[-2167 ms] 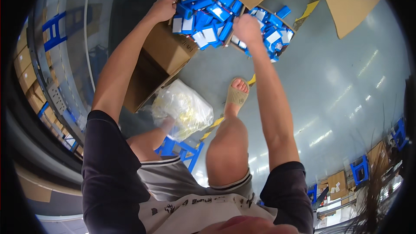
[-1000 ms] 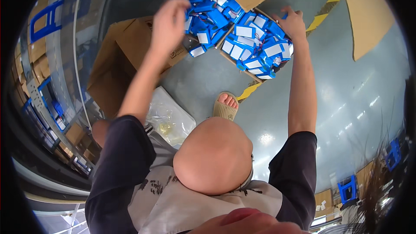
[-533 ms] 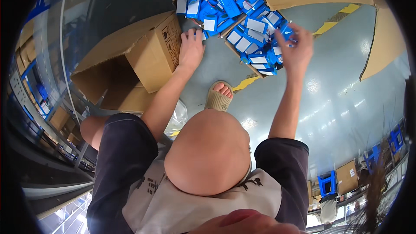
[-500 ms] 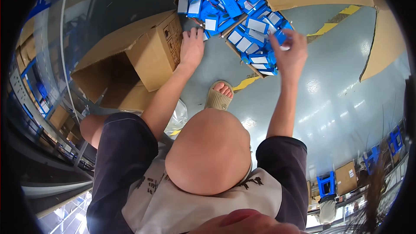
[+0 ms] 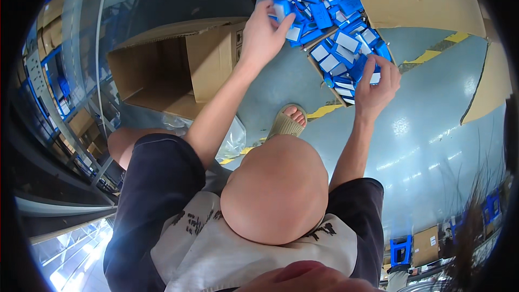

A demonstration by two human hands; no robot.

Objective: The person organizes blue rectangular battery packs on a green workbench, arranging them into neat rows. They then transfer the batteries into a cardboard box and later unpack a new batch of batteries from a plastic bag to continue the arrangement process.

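Blue battery packs (image 5: 321,15) with white labels and thin wires lie heaped in an open cardboard box (image 5: 313,60) at the far side. My left hand (image 5: 265,37) is at the heap's left edge, its thumb and fingers closed round one blue battery pack (image 5: 280,10). Over the near right edge of the box is my right hand (image 5: 380,86), fingers bent and the thumb apart from them. A white patch (image 5: 374,78) shows between thumb and fingers; it looks like a label in the box behind. Part of the heap beneath both hands is hidden.
On the left an open cardboard box (image 5: 211,70) lies on its side, a clear plastic bag (image 5: 233,139) near it. Large cardboard flaps (image 5: 416,0) spread at the far right. My sandalled foot (image 5: 286,121) stands on the grey floor by yellow tape (image 5: 324,111). Shelving lines the left.
My left hand has risen from beside the tipped box to the heap's left edge and now holds a battery pack. My right hand has shifted slightly nearer and right. The whole view has shifted too.
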